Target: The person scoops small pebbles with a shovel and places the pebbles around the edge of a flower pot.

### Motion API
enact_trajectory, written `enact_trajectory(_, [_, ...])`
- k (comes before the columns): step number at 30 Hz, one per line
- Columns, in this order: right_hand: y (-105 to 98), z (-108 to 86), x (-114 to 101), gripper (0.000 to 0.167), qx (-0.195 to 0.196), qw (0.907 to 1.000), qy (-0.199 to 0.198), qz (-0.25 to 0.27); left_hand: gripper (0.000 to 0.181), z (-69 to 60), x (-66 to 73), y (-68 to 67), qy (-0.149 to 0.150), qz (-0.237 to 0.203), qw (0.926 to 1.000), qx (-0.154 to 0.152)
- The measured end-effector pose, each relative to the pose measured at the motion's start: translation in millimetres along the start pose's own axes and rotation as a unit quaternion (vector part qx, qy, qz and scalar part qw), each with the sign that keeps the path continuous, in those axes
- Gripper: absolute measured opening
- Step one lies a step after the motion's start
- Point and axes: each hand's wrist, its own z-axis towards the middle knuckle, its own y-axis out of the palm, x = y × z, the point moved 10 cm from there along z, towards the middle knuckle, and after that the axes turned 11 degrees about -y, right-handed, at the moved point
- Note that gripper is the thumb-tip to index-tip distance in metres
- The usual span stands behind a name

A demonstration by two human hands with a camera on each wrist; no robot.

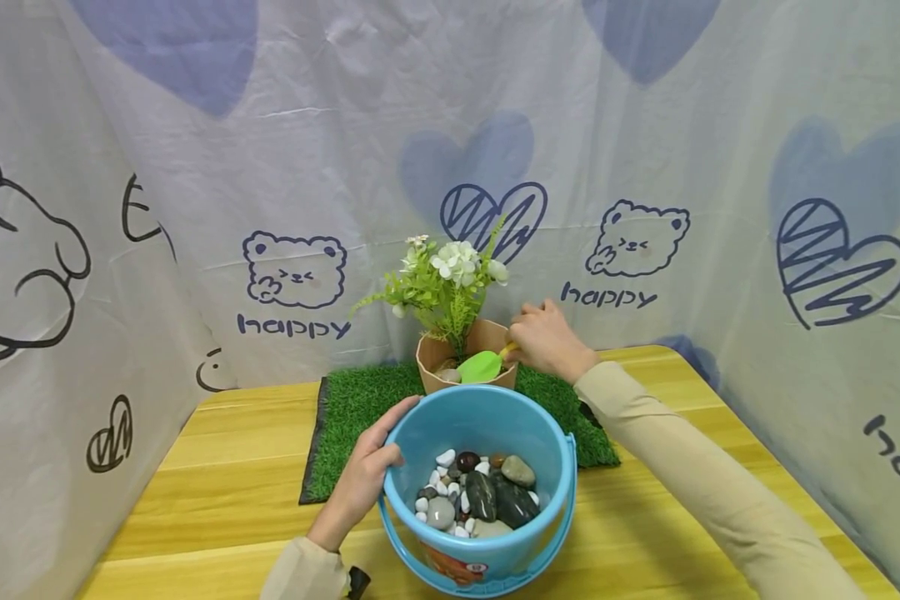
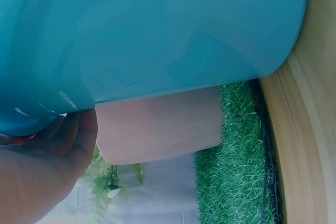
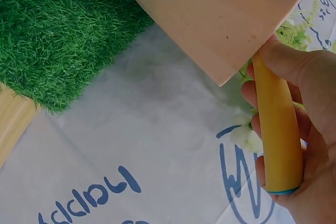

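Observation:
My right hand (image 1: 546, 337) grips the yellow handle (image 3: 279, 129) of a small garden trowel, its green blade (image 1: 482, 367) tilted down inside the mouth of a tan flowerpot (image 1: 433, 382). White flowers with green leaves (image 1: 450, 283) stand in that pot, and a pale stone (image 1: 448, 375) shows beside the blade. A light blue bucket (image 1: 480, 404) stands in front of the pot, with dark, grey and white stones (image 1: 482, 497) in its bottom. My left hand (image 1: 367, 467) holds the bucket's rim at the left, thumb over the edge; the left wrist view shows its fingers (image 2: 79, 140) against the outer wall.
A mat of artificial grass (image 1: 367, 408) lies under the pot on the wooden table (image 1: 247, 467). The bucket's blue handle (image 1: 401, 546) hangs down at its front. A printed cloth (image 1: 307, 150) rises behind the table and along both sides.

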Motion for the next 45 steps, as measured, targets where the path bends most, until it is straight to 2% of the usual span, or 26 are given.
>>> enact_trajectory(5, [-3.5,-1.5,1.9,0.022,0.009,0.9999,0.004,-0.012,0.078,0.3,-0.5,-0.5,-0.001,0.002,1.0000,0.002])
enact_trajectory(9, [-8.2,-4.4,6.3,0.021,0.016,0.9993,0.022,-0.028,0.078,0.0,-1.5,-1.2,-0.003,0.003,1.0000,0.005])
enact_trajectory(24, [-10.3,-6.1,5.4,0.015,0.000,0.9965,0.037,-0.075,0.077,-0.5,-3.1,-0.7,-0.006,-0.002,1.0000,0.004])
enact_trajectory(35, [-17.1,-11.1,10.7,0.021,0.035,0.9937,0.057,-0.089,0.078,0.5,-2.8,-0.9,-0.003,-0.002,1.0000,0.006])
enact_trajectory(45, [-28.7,-12.5,16.3,0.020,0.067,0.9922,0.084,-0.063,0.078,1.0,-2.0,-1.2,-0.004,-0.002,1.0000,0.007])
